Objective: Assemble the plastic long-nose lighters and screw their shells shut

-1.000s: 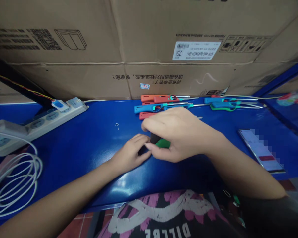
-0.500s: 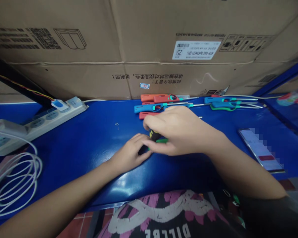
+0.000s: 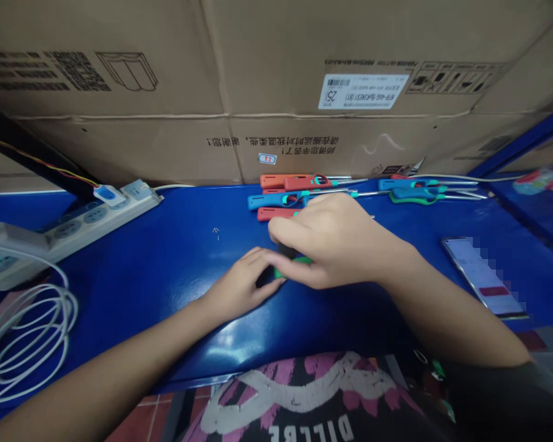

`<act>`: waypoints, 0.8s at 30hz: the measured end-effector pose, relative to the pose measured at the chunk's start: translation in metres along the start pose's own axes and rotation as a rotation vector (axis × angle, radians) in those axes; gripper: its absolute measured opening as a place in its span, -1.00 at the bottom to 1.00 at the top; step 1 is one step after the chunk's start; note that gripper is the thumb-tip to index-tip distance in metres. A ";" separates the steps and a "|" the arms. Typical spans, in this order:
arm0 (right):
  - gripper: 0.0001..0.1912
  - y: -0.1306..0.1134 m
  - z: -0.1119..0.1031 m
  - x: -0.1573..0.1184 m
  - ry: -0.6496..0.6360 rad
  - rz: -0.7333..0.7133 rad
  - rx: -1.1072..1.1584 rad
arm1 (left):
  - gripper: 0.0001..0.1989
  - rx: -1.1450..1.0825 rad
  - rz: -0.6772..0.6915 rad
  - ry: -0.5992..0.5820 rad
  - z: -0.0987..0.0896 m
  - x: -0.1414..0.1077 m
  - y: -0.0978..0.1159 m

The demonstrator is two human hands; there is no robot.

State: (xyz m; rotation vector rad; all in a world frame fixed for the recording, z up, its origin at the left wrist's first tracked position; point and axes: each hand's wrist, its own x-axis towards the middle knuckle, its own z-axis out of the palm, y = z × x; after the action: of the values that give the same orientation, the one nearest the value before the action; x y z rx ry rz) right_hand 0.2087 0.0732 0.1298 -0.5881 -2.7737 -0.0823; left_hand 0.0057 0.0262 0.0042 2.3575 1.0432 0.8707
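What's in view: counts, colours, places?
Table: one, blue, centre.
Box: at least one, brown, behind the table.
Labels: at least two, white, box front.
Lighters: at least seven, blue, red, orange and green, near the box.
Phone: one, pale screen, table's right side.
Tiny bits: a few, pale, left of centre.
Power strip: one, white, table's left end.
Cable: one coil, white, far left.
Wires: about two, red-yellow, upper left.
Packet: one or more, multicoloured, right edge.
Tiles: several, red, below table.
Green piece: one, green, mid-table, partly hidden.
Handle: one, black, beside green piece.
Shirt: one, dark and purple, bottom.
Left grip: one, bare, at green piece.
Right grip: one, bare, on handle.
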 end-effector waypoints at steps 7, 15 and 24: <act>-0.74 -0.001 -0.003 -0.001 -0.033 0.015 0.020 | -0.92 -0.004 0.012 0.005 0.000 0.001 0.001; -0.78 0.000 -0.005 -0.001 -0.040 0.026 0.080 | -0.88 -0.012 0.006 0.015 0.001 0.001 0.000; -0.83 0.016 -0.025 -0.006 -0.091 0.207 0.007 | -0.91 -0.051 -0.052 0.007 -0.001 0.003 0.003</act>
State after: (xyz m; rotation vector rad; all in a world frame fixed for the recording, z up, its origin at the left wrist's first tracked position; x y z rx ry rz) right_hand 0.2278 0.0829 0.1520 -0.8938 -2.7797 -0.0006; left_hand 0.0084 0.0267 0.0080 2.2769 1.0676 0.8764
